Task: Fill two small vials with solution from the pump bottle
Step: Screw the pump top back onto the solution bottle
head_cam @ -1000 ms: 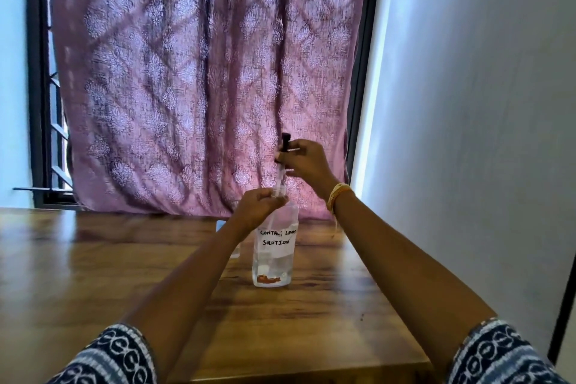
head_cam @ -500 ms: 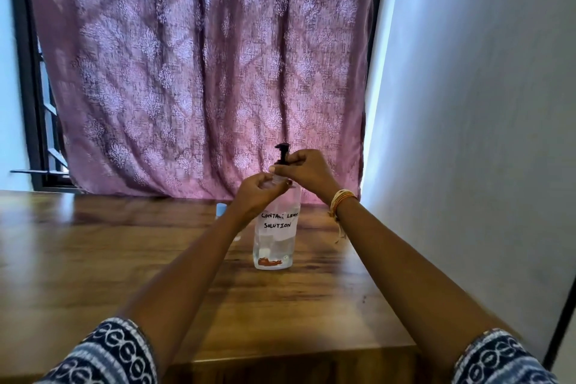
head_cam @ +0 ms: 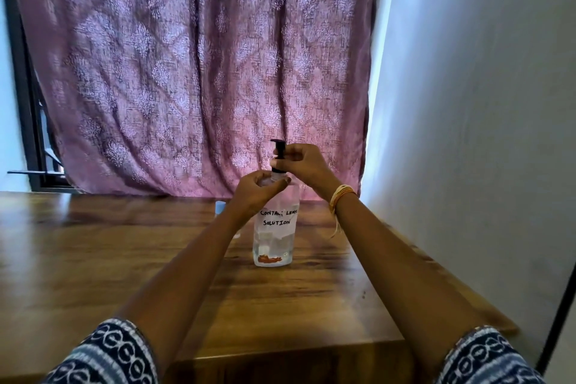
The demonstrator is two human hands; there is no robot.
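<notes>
I am in a room of a home, at a wooden tabletop (head_cam: 93,274) pushed against a window. A patterned mauve curtain (head_cam: 193,72) hangs over the dark window frame (head_cam: 26,103), and a plain painted wall (head_cam: 483,134) stands at my right.

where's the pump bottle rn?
Head view, centre: the clear labelled pump bottle stands on the wooden table, left hand at its shoulder, right hand on its black pump.

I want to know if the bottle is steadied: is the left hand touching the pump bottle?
Touching. In the head view the left hand wraps around the shoulder of the pump bottle just below its black pump, with the fingers curled against the clear plastic.
</notes>
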